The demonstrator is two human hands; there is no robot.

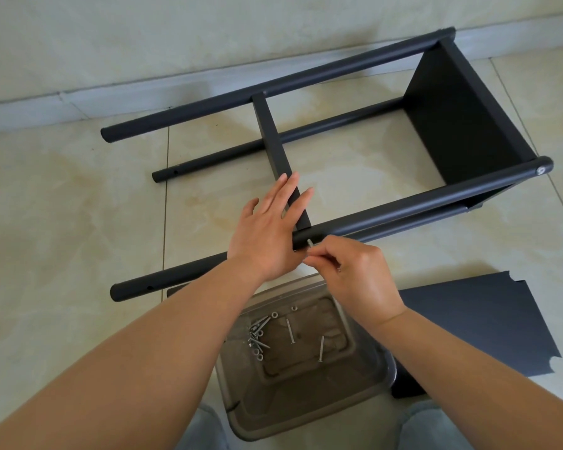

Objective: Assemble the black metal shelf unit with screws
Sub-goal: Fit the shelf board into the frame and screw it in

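Shelf unit (355, 151) on its side on floor. Left hand (267, 228) flat, fingers spread, steadying mid shelf panel (273, 138); right hand (348, 271) pinching screw (309, 244) at near post (403, 203). Keep screw square to hole, panel pressed tight, start by hand w/o cross-threading

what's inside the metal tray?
Inside the metal tray: a pile of screws and washers at left, two long screws lying apart. Its far rim is hidden under the right hand.
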